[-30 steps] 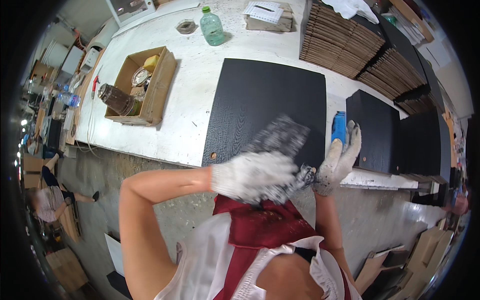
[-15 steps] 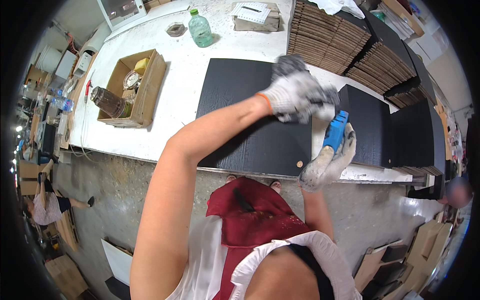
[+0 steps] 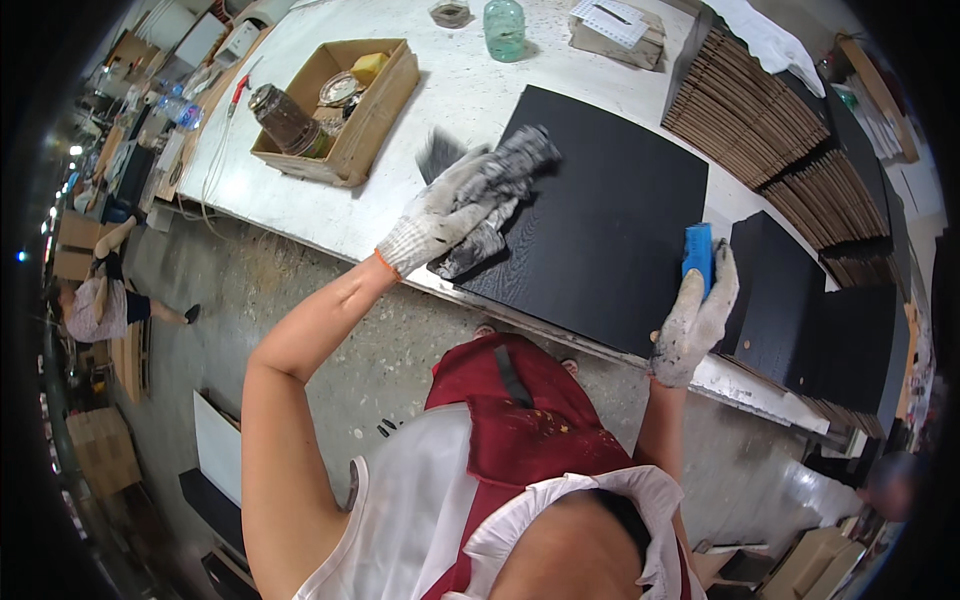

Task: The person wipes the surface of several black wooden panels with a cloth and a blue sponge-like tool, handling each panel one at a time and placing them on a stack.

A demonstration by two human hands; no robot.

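A black wood-grain panel point(image 3: 600, 220) lies on the white worktable in front of me. My left hand point(image 3: 435, 220), in a white knit glove, is at the panel's left edge, closed around a grey-black stained rag point(image 3: 520, 165); the rag's edges are partly blurred. At the panel's right edge my right hand point(image 3: 698, 325), in a stained white glove, grips a small blue block point(image 3: 698, 255) between thumb and fingers. The block stands upright in my grasp, and I cannot make out what kind of tool it is.
A cardboard box point(image 3: 400, 95) with a dark jar point(image 3: 285, 118) and a yellow sponge stands left. Behind are a green bottle point(image 3: 504, 32) and a paper-topped block point(image 3: 615, 35). Stacked panels point(image 3: 745, 105) and black panels point(image 3: 780, 290) line the right. A person point(image 3: 100, 300) is far left.
My left hand has swept the rag leftward from the panel's right part to its left edge. My right hand still holds the blue block near the right edge. The whole view has turned.
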